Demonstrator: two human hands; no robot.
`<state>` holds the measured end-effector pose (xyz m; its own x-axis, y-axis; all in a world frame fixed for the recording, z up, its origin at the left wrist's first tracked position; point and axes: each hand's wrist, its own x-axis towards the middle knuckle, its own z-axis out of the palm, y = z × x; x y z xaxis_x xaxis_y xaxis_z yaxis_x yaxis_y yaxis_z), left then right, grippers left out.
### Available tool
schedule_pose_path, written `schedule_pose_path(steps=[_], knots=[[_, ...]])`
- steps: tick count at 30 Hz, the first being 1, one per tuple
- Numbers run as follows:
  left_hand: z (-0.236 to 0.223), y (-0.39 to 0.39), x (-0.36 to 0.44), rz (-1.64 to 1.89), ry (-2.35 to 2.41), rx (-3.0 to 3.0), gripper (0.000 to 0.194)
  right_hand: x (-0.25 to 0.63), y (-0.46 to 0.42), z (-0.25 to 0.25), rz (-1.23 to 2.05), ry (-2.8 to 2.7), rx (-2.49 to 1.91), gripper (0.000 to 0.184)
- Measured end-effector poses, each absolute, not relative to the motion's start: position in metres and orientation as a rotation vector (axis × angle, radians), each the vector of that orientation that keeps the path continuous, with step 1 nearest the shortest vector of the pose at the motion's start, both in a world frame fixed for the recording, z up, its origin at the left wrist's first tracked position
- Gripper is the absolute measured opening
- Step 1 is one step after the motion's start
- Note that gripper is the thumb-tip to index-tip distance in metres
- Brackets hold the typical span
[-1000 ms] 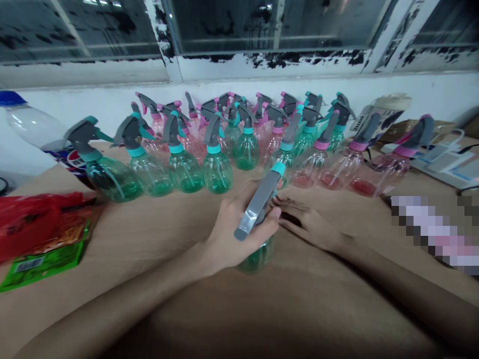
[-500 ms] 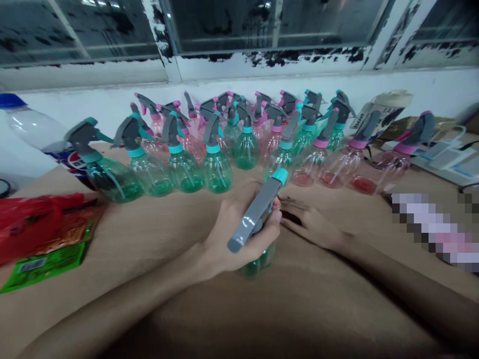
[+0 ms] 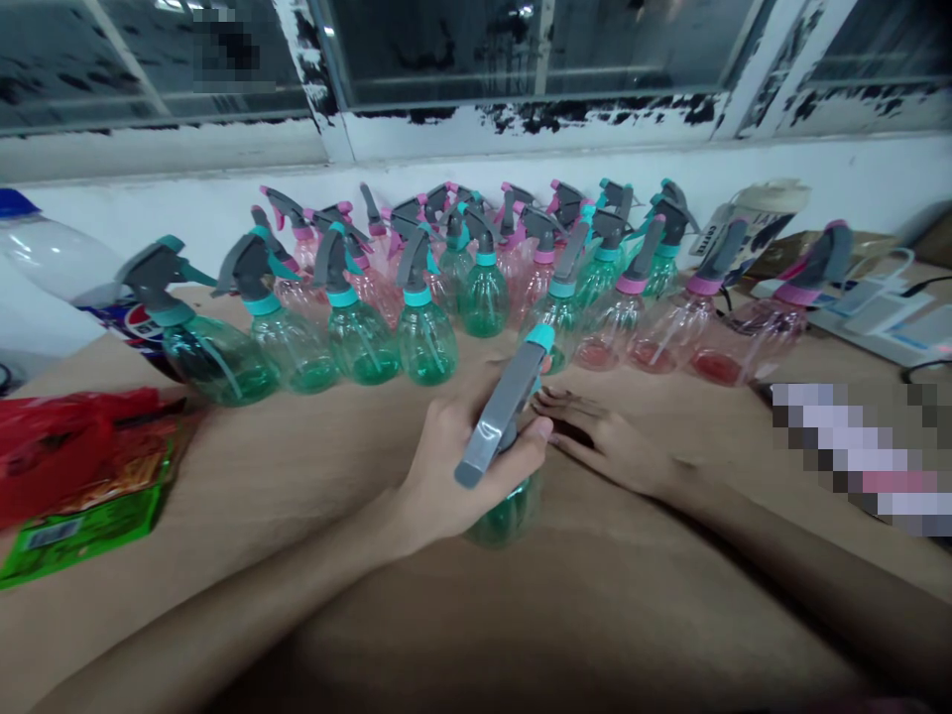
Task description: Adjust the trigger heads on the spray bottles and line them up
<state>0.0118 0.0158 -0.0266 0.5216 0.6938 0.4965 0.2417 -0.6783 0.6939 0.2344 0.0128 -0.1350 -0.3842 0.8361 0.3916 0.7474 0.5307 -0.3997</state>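
Note:
My left hand (image 3: 465, 466) is wrapped round the neck of a green spray bottle (image 3: 506, 511) that stands on the wooden table (image 3: 312, 466). Its grey trigger head (image 3: 500, 412) with a teal nozzle tip points away from me. My right hand (image 3: 606, 441) lies flat on the table just right of the bottle, fingers stretched out toward it and holding nothing.
Several green (image 3: 357, 337) and pink spray bottles (image 3: 673, 337) stand in rows along the white wall. A red and green snack packet (image 3: 81, 476) lies at the left, beside a large plastic soda bottle (image 3: 66, 263). Boxes and cables (image 3: 878, 307) sit at the right.
The bottle in my left hand has tilted and shifted slightly; the grip and my right hand stay as they were.

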Motion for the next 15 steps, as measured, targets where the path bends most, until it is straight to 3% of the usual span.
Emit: schedule_pose_path(steps=[7,12,15], knots=[[-0.0277,0.0167,0.0115,1.093,0.716,2.182,0.012,0.2344,0.0124,-0.1345,0.218,-2.207,-1.269,0.044],[-0.0262,0.0157,0.0120,1.063,0.674,2.168,0.027,0.2357,0.0135,-0.1364,0.209,-2.235,-1.279,0.044],[-0.0240,0.0151,0.0115,1.032,0.708,2.196,0.019,0.2355,0.0132,-0.1354,0.204,-2.234,-1.292,0.044]])
